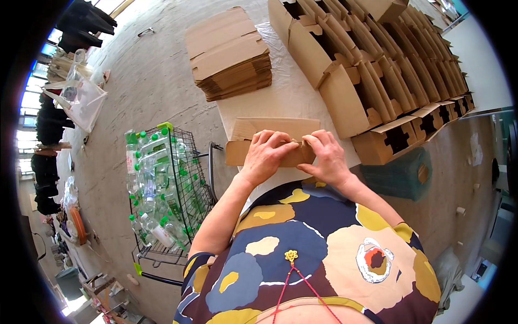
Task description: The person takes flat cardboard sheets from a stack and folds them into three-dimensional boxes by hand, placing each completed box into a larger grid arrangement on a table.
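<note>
A brown cardboard box [237, 154], partly folded up, lies at the table's near edge in front of my body. My left hand [268, 153] comes down over its top edge, fingers bent and gripping the cardboard near the middle. At the box's right end, my right hand [325, 157] pinches the side between thumb and fingers. Both hands are close together, and the fingers partly hide the edge they hold. Behind the box's front panel its other panel stands up toward the far side.
A stack of flat cardboard blanks [229, 46] sits at the table's far left. Rows of folded cardboard boxes [345, 100] fill the right side. On the floor to the left stands a wire cart [181, 162] full of plastic bottles. A teal bag [396, 175] lies below the boxes.
</note>
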The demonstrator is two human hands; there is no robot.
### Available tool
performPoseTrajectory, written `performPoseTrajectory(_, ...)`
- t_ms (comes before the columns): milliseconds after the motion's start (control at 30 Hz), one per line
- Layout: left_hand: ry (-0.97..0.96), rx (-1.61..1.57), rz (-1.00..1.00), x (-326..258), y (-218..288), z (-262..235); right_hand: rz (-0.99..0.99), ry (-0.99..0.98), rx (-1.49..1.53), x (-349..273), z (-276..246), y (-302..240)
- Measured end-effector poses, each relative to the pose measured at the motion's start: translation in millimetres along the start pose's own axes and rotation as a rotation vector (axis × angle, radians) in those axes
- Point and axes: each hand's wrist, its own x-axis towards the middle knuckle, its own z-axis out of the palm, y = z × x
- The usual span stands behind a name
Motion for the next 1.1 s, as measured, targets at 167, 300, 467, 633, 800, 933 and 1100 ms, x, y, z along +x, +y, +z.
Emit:
performPoseTrajectory(167, -0.078, -0.142, -0.061, -2, -1, -4, 0.115, 0.054, 0.074, -7, 26, 2)
performPoseTrajectory(300, -0.094, -0.120, -0.007, 0, -3, -4, 0.083, 0.108, 0.062, -10, 32, 6)
performPoseTrajectory(467, 0.024, -0.004, 0.079, 1, -7, 12, 0.021, 0.150, 0.056, -11, 33, -1)
performPoseTrajectory(633, 0.231, 0.087, -0.138, -10, -6, -7, 0.028, 0.127, 0.252, -14, 27, 13)
performPoseTrajectory(800, 0.384, 0.208, -0.424, -39, -36, -31, 0.110, 0.283, 0.084, 1, 20, 24)
performPoseTrajectory(933, 0.354, -0.149, -0.628, -69, -72, -9, 0.047, 0.205, -0.168, 30, 20, 8)
performPoseTrajectory(1100, 0.320, -0.712, -0.762, -67, -74, 6, 0.025, -0.102, -0.309, 35, 60, 6)
